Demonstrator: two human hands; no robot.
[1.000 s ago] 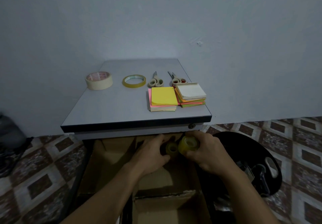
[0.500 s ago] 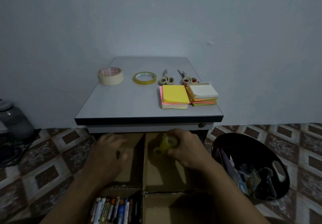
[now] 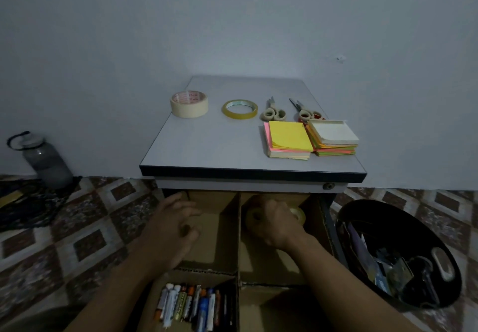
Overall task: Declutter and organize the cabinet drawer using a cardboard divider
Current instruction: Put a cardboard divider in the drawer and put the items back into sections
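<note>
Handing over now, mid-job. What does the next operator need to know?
Left hand: open, over the rear-left compartment, holding nothing.
Right hand: grips clear tape rolls in the rear-right compartment.
Done: cardboard divider fitted in the drawer; pens in front-left.
Left: masking tape, yellow tape, scissors and sticky notes lie on the cabinet top.

Taken from the cross of the cardboard divider [image 3: 239,230] in the open drawer [image 3: 332,230], the table [image 3: 253,174] edge overhangs the far cells at 12 o'clock. The 7 o'clock cell is packed with pens [image 3: 191,306]. The 1 o'clock cell is crowded by tape rolls [image 3: 252,216] and the right hand [image 3: 279,225] gripping them, the 5 o'clock cell shows bare cardboard, and a black bin [image 3: 403,210] stands close at 3 o'clock.
</note>
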